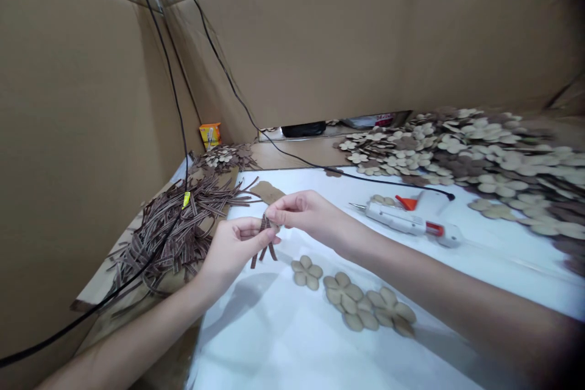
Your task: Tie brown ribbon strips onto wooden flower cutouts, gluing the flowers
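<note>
Over the white work surface (pixel 278 347), my left hand (pixel 242 241) and my right hand (pixel 299 216) meet fingertip to fingertip. Pinched between them is a small bunch of brown ribbon strips (pixel 265 253), whose ends hang down below my fingers. My fingers cover the upper part of the bunch, and whether anything else is in the pinch I cannot make out. In front of my right forearm lie several beige fabric flowers (pixel 307 272), some overlapping. Left of my left hand is a big tangled heap of brown ribbon strips (pixel 178 225).
A white glue gun (pixel 397 219) with a metal tip rests beyond my right forearm. Many beige and brown flowers (pixel 457 146) are piled at the back right. Black cables (pixel 214 52) hang across the cardboard walls (pixel 320 36). An orange box (pixel 210 134) stands in the back corner.
</note>
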A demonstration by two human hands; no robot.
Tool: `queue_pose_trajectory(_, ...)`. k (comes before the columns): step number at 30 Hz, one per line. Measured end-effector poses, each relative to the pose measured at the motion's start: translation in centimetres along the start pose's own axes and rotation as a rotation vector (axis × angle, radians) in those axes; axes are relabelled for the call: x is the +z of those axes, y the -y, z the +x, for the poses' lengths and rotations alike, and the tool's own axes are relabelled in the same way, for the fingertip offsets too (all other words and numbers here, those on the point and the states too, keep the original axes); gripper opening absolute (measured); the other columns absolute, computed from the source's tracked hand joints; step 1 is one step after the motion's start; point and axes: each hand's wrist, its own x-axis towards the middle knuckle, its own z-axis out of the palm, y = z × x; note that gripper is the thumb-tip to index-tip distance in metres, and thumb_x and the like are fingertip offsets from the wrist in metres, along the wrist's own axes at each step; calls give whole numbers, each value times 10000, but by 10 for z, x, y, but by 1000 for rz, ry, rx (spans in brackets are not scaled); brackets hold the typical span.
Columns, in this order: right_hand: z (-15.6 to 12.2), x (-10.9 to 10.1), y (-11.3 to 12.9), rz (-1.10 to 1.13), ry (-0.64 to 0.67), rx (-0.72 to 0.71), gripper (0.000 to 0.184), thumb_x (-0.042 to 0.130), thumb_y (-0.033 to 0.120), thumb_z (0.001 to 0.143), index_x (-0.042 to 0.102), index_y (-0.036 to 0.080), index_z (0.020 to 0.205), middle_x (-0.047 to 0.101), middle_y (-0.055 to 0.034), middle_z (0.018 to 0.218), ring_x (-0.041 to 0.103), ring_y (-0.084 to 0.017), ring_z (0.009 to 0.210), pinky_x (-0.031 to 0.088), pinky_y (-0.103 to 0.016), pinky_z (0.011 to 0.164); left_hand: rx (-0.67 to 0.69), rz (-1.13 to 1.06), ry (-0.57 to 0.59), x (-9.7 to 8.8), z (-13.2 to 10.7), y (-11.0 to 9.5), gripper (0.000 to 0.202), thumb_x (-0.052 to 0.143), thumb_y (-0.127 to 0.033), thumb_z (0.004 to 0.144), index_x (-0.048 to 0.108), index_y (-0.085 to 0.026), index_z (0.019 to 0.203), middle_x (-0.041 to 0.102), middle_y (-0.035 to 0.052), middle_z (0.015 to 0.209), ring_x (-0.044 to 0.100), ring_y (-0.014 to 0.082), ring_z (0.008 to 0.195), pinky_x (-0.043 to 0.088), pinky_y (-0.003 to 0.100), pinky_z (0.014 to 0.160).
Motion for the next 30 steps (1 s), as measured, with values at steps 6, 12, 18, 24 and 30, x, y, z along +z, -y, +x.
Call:
queue_pose_trajectory(6,1,2,1,-14,-50,-17,182,658,325,689,645,144,670,611,9,566,563,-124,586,444,-269,629,69,7,-37,2,-1,0,203,658,-325,720,671,-125,683,638,26,645,535,114,572,391,193,498)
queue_pose_trajectory(12,-1,5,-2,-10,-90,-83,222,651,353,706,661,131,707,623,-3,618,561,-127,612,431,-258,627,153,-122,-137,7,-4,2,167,639,-292,745,631,-137,682,626,8,653,561,120,641,448,206,609)
queue_pose_trajectory(18,-3,11,-4,24,-110,-109,185,639,314,733,649,136,685,598,18,600,545,-105,595,415,-230,593,206,-136,-152,9,-8,4,159,601,-277,783,616,-142,701,610,0,675,548,110,664,447,203,636)
queue_pose_trajectory(24,-1,10,-7,33,-79,-137,202,624,333,746,630,140,689,606,11,613,565,-113,596,434,-238,592,203,-116,-173,8,-7,5,160,602,-279,779,604,-142,696,607,1,666,546,114,640,449,209,608)
queue_pose_trajectory(30,0,-1,4,-332,-27,-167,136,581,292,749,617,162,739,649,-7,676,583,-140,664,445,-261,652,210,-48,-129,8,-8,6,175,590,-271,784,596,-133,676,583,0,619,519,101,574,428,207,555)
